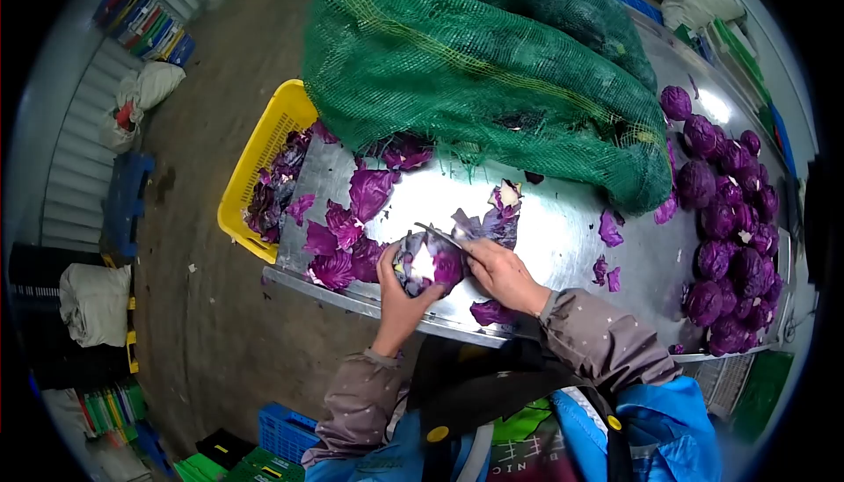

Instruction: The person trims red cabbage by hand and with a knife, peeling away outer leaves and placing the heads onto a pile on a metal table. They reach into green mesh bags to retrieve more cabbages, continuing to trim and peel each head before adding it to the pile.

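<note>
In the head view, a red cabbage (pixel 417 273) with a pale cut patch sits in my left hand (pixel 401 298), whose fingers wrap round its side, near the front edge of the metal table (pixel 545 253). My right hand (pixel 501 273) is closed on a knife (pixel 439 234); its thin blade lies across the top of the cabbage, and the handle is hidden in my fingers. Loose purple cabbage leaves (pixel 372 192) are scattered to the left of the cabbage. Just beyond my right hand lies a trimmed piece with a pale stem end (pixel 505 198).
Green mesh sacks (pixel 492 69) cover the far side of the table. Whole red cabbages (pixel 738 236) are heaped at the right end. A yellow crate (pixel 237 192) of leaf trimmings stands against the left end. Below on the floor is a blue crate (pixel 287 430).
</note>
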